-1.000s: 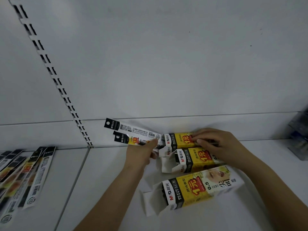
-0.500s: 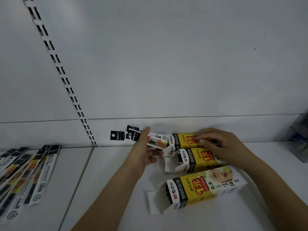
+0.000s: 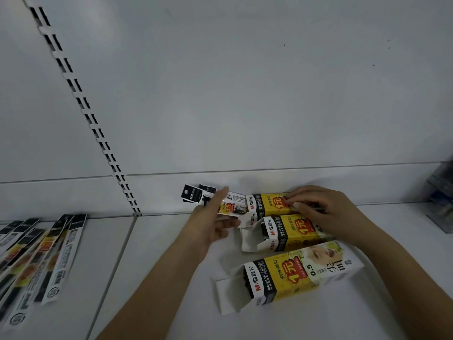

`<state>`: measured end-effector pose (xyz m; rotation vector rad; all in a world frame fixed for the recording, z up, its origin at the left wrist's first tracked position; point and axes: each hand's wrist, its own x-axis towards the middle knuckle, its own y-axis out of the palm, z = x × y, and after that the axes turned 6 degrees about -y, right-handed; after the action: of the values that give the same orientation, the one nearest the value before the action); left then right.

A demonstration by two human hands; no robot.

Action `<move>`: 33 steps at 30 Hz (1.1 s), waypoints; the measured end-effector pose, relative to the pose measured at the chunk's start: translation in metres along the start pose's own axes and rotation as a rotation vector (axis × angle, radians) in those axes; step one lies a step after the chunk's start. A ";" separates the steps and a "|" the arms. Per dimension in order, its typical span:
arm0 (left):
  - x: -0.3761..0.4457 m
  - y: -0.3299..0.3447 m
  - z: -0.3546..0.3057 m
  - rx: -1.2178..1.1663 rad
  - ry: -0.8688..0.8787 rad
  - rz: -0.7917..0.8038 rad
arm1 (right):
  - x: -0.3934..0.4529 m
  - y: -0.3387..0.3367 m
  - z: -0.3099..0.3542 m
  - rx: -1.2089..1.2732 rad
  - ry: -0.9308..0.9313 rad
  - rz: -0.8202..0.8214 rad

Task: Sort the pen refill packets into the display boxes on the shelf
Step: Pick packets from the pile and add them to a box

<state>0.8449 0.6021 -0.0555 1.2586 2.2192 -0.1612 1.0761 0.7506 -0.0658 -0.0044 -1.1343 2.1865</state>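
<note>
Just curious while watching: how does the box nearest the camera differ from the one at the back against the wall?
The nearest box lies free on the shelf, untouched; the back box is gripped by the right hand. The nearest box shows only dark refill ends in its mouth; the back box has packets sticking out, fed in by the left hand. Both are yellow and black, opening leftward.

The left hand (image 3: 210, 224) is blurring and covering the middle of the refill packets (image 3: 215, 201) at frame centre. The loose packets (image 3: 36, 261) are running off the left edge; a clear container (image 3: 441, 200) is being cropped at right.
</note>
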 end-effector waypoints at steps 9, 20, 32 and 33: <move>0.001 -0.002 0.004 0.079 0.096 -0.046 | 0.000 0.001 0.000 -0.015 0.002 -0.012; -0.004 -0.025 -0.012 0.095 0.073 -0.119 | -0.001 0.000 0.000 -0.008 0.013 -0.010; -0.008 -0.004 -0.012 0.393 0.061 0.012 | -0.002 0.000 0.001 -0.028 -0.007 -0.006; -0.009 -0.006 -0.012 0.444 0.083 -0.010 | -0.002 0.000 0.001 -0.030 -0.010 -0.007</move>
<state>0.8388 0.5967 -0.0419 1.5043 2.3392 -0.6454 1.0772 0.7493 -0.0658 -0.0020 -1.1714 2.1652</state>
